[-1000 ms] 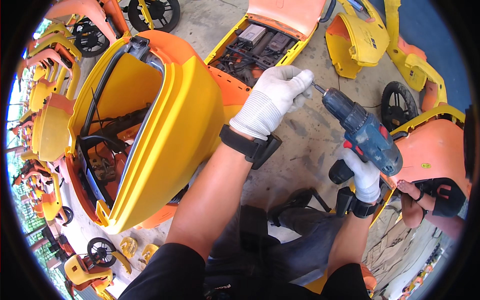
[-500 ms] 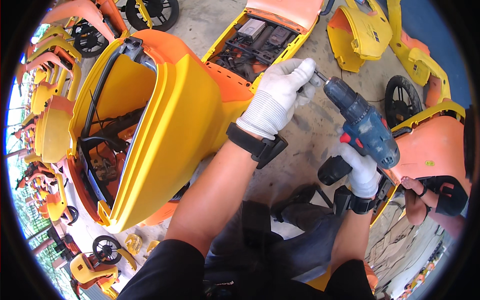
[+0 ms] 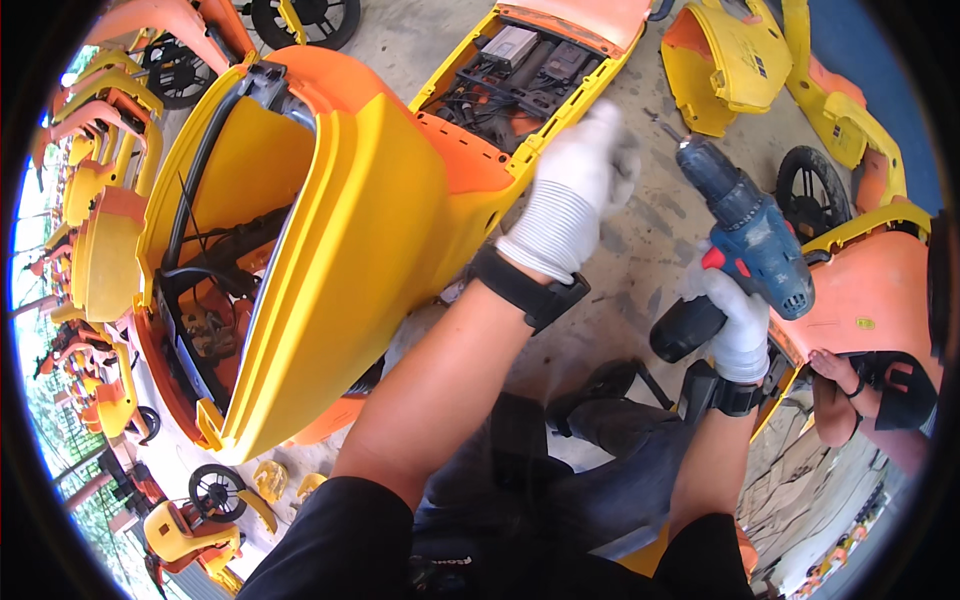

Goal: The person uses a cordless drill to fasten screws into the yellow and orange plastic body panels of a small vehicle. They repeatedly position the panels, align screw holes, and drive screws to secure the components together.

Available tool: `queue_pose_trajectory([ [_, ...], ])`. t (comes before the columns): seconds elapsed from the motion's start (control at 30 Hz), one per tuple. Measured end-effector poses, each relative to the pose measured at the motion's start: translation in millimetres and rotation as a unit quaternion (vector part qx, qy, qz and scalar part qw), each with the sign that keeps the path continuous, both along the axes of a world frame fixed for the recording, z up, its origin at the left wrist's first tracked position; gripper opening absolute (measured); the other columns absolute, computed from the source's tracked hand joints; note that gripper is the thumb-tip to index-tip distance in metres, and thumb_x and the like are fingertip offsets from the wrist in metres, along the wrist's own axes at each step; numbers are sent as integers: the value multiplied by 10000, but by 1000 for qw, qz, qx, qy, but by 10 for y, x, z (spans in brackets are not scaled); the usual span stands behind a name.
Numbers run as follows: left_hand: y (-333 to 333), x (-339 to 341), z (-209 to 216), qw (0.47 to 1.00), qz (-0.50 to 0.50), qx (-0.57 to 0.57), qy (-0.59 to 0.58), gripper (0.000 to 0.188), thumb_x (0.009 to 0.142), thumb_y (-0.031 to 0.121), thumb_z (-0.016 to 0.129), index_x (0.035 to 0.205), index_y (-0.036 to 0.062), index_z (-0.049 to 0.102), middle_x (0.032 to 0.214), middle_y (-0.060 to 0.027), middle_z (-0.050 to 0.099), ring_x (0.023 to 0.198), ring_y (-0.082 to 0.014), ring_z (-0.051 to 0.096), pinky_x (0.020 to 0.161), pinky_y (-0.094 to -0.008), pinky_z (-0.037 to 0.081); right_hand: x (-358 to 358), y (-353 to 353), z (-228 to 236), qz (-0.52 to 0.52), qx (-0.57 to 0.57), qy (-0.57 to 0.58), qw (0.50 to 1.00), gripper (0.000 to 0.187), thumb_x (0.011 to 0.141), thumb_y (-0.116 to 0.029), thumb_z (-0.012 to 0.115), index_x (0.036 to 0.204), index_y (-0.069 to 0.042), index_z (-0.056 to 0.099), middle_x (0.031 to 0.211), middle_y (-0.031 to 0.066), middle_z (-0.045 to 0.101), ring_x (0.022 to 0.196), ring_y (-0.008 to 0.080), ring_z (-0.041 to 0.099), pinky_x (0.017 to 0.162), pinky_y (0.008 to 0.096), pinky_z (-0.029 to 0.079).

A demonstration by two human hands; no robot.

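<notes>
My right hand (image 3: 735, 318), in a white glove, is wrapped round the grip of a blue and black cordless drill (image 3: 752, 232). The drill tilts up and to the left, and a thin bit (image 3: 664, 129) sticks out of its chuck. To the left of the bit is my gloved left hand (image 3: 588, 170), blurred, its fingers curled and apart from the drill. What those fingers hold, if anything, is hidden. Beside my left forearm stands a large yellow and orange scooter body (image 3: 385, 260), with cables visible inside its open front.
Beyond my left hand, an open compartment (image 3: 535, 65) holds electronic boxes and wires. A loose yellow cover (image 3: 735, 70) lies on the floor at the far right. Another person's hand (image 3: 830, 368) rests by an orange panel (image 3: 865, 290) on the right. More scooters (image 3: 175, 530) stand at left.
My left hand has drawn away from the drill's tip and moved slightly up. The drill has shifted a little right in my right hand, its bit now exposed.
</notes>
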State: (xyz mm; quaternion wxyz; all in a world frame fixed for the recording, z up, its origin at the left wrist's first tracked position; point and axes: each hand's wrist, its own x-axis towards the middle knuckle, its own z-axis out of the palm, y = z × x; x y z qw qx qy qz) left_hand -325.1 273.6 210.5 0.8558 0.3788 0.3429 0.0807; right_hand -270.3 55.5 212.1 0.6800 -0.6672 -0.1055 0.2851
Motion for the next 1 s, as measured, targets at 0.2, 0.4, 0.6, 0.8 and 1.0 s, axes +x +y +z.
queue_pose_trajectory([
  [0.2, -462, -91, -54, 887, -235, 312, -248, 229, 932, 204, 553, 894, 2, 654, 774, -130, 629, 698, -261, 609, 694, -351, 507, 435, -150, -407, -34, -51, -65, 996, 252, 845, -81, 657, 1085, -8, 675, 879, 123, 688, 795, 210, 679, 754, 341, 542],
  [0.4, -898, 5, -178, 797, -179, 433, -382, 153, 846, 112, 589, 793, -31, 597, 797, -204, 595, 771, -356, 630, 697, -434, 515, 846, 228, -474, 347, -260, -247, 867, 283, 797, -61, 724, 1074, -37, 667, 1004, 49, 675, 943, 155, 622, 843, 298, 490],
  [0.6, -632, -16, 29, 894, -250, 275, -252, 229, 870, 163, 573, 822, -55, 621, 827, -258, 631, 845, -381, 660, 745, -429, 529, 610, 928, -731, 273, -162, 17, 948, 395, 784, -72, 760, 1159, -46, 636, 974, 47, 656, 843, 149, 631, 766, 290, 516],
  [0.8, -517, -24, 55, 917, -233, 232, -228, 284, 877, 193, 550, 838, -75, 635, 753, -268, 645, 792, -405, 675, 750, -425, 531, 649, 1079, -1092, 308, -151, -12, 939, 394, 763, -68, 734, 1139, -58, 617, 965, 33, 619, 746, 131, 606, 668, 285, 521],
  [1.0, -470, 0, 83, 928, -221, 194, -230, 278, 871, 191, 551, 836, -71, 634, 764, -275, 649, 789, -400, 680, 742, -438, 530, 744, 1122, -1090, 324, -207, -13, 923, 471, 737, -107, 796, 1179, -61, 640, 1063, 19, 650, 975, 129, 602, 903, 300, 503],
])
